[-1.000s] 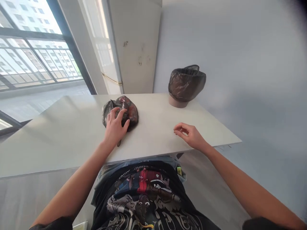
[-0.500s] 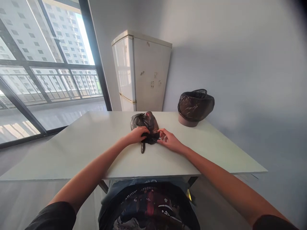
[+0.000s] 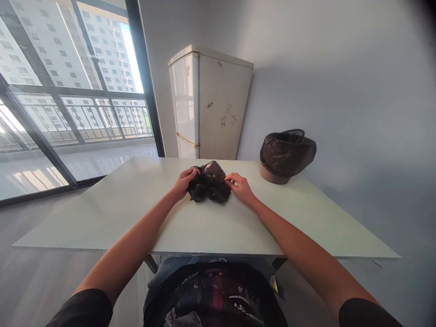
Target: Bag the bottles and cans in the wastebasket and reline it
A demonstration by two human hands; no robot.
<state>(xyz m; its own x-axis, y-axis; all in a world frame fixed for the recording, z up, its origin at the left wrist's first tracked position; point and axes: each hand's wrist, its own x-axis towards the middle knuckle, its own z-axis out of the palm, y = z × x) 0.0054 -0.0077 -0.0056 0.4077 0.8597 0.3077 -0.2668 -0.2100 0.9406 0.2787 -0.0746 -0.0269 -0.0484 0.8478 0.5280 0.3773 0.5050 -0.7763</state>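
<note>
A crumpled black plastic bag (image 3: 213, 181) lies on the white table (image 3: 218, 231), bulging at the back as if something is inside; the contents are hidden. At its left edge, my left hand (image 3: 185, 180) grips the thin plastic between thumb and fingers. My right hand (image 3: 240, 185) pinches the bag's right edge. Loose folds hang toward me between both hands. To the right, a brown bin (image 3: 272, 177) stands on the table, lined with a dark plastic bag (image 3: 288, 154) that is folded over its rim.
Behind the table stands a white fridge (image 3: 221, 104) against the grey wall (image 3: 340, 91). A glass sliding door (image 3: 112, 118) with a dark frame is at the left. The table's front edge runs close to my body.
My left hand has moved left to the bag's side, and my right hand has closed on the right edge. The bag's folds have spread wider; its dangling strap no longer shows.
</note>
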